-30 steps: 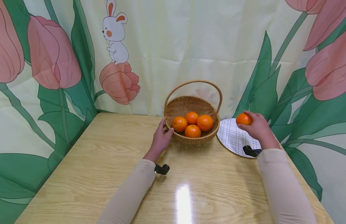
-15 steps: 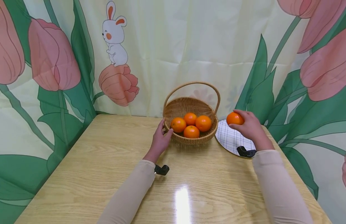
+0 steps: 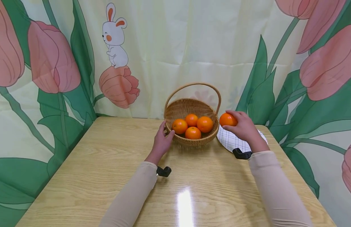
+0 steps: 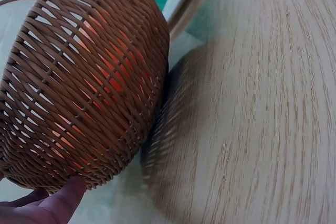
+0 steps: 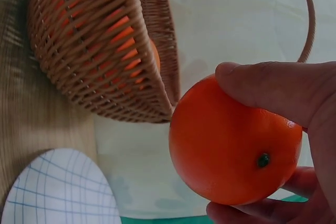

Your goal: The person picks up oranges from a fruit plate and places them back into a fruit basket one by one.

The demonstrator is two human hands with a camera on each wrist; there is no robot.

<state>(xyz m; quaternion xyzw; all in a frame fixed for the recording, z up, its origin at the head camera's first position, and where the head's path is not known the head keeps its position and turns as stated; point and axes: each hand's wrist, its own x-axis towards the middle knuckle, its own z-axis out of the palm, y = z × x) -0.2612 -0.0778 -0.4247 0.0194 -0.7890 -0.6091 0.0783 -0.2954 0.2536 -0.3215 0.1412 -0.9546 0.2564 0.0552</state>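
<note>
In the head view, a wicker basket (image 3: 192, 142) with a tall arched handle stands at the table's back, with several oranges (image 3: 193, 132) inside. My left hand (image 3: 161, 143) grips the basket's left rim; in the left wrist view its thumb (image 4: 65, 198) lies against the weave, and the other fingers are mostly hidden. My right hand (image 3: 244, 127) holds a single orange (image 3: 227, 119) between thumb and fingers, just right of the basket's rim. The right wrist view shows this orange (image 5: 226, 145) with its green stem end, apart from the table.
A round white mat (image 3: 230, 140) with a blue grid lies right of the basket, partly under my right hand. The wooden table (image 3: 107, 170) ends at a curtain (image 3: 152, 78) printed with tulips and a rabbit, close behind the basket.
My right hand has carried the orange leftward from over the mat to beside the basket. My left hand has stayed on the basket's rim.
</note>
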